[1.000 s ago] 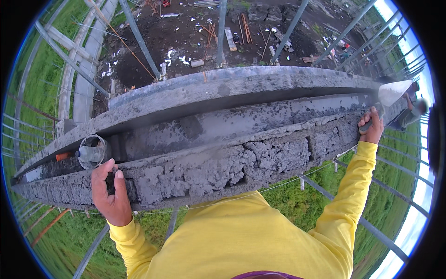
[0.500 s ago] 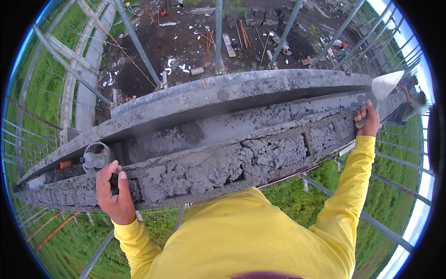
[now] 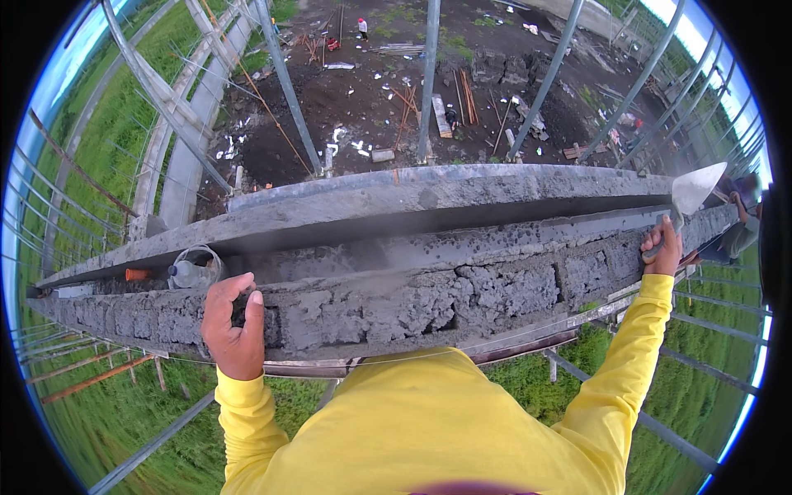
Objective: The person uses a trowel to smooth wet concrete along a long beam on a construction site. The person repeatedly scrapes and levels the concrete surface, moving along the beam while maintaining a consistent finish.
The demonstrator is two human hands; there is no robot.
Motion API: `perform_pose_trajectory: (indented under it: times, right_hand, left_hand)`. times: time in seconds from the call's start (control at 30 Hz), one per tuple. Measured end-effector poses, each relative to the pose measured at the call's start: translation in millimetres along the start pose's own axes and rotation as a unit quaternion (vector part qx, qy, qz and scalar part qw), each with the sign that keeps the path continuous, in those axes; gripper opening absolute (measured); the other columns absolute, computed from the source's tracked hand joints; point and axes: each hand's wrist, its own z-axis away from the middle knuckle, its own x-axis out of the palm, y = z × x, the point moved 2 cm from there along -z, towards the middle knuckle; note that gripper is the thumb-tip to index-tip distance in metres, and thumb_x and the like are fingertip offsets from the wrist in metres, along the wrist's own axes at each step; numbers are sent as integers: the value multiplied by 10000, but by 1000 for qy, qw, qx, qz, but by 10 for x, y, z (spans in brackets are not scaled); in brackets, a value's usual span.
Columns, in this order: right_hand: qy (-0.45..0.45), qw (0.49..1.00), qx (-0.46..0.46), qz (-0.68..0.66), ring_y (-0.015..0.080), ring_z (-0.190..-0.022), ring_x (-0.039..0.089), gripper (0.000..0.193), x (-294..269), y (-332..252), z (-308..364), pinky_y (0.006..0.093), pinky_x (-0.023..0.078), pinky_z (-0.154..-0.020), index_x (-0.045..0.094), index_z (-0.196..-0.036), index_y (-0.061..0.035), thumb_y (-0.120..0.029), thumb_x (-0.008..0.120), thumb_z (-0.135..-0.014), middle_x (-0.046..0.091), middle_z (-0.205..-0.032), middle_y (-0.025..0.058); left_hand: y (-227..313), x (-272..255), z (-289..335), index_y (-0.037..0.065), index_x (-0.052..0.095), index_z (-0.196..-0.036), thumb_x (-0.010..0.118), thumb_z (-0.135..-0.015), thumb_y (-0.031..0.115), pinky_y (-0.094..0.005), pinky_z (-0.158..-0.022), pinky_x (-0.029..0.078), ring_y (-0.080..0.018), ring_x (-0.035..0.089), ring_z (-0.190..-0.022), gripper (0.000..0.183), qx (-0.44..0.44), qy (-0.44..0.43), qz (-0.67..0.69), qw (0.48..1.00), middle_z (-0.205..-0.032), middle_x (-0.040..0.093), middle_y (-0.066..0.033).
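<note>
My right hand is closed round the handle of a pointed trowel, whose pale blade sticks up beyond the fingers, above the right end of the wall. My left hand is at the near edge of the wall top, thumb and forefinger curved apart with nothing between them. Rough grey mortar covers the near wall face between my hands, with cracks and gaps in it. Just beyond my left hand, a clear plastic container with a bottle-like neck sits in the trough behind the mortared edge.
A concrete trough runs across, bounded by a far concrete ledge. An orange pipe end lies at its left. Metal poles rise beyond. Far below lies littered dirt ground. Another person is at the far right.
The view has tilted, so the wall and ground sit lower and farther right in the picture. Both hands keep roughly their places along the wall, the trowel still in the right.
</note>
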Motion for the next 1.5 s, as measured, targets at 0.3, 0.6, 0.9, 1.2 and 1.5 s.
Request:
perform_pose_trajectory:
  times: [0.3,0.6,0.9,1.2,1.5]
  right_hand:
    - [9,1000,-1,14,138,-512,455,214,2,-1,-15,285,410,-467,513,-973,-106,-263,658,-988,439,-648,6]
    - [-2,1000,-8,11,140,-504,451,234,-11,3,-23,287,399,-456,498,-926,-113,-269,661,-989,435,-644,10]
    - [-10,1000,13,-7,136,-489,452,250,-58,27,-64,287,401,-434,487,-905,-118,-278,660,-989,438,-631,6]
    - [11,1000,-5,19,136,-455,455,236,99,-51,40,284,400,-409,497,-918,-126,-272,673,-975,441,-613,-1]
    - [8,1000,-9,24,160,-449,483,191,143,-93,94,314,415,-425,497,-942,-96,-191,661,-957,489,-607,27]
  left_hand:
    - [18,-36,-1,-12,696,-1067,700,-843,-39,-355,-832,513,-275,660,-901,226,9,2,11,1000,-997,693,-156]
    - [7,-48,19,-5,696,-1077,719,-807,-65,-341,-820,514,-265,654,-886,278,5,8,3,1000,-1005,684,-145]
    - [63,-56,10,16,696,-1083,705,-795,-93,-322,-773,511,-237,637,-838,308,16,14,3,1000,-985,663,-128]
    - [-25,-62,64,10,693,-1056,699,-804,-88,-349,-817,505,-279,635,-889,271,4,0,-4,1000,-990,658,-143]
    - [161,-4,34,-8,680,-1088,681,-940,95,-360,-868,475,-252,591,-928,180,10,-22,-40,999,-1036,647,-124]
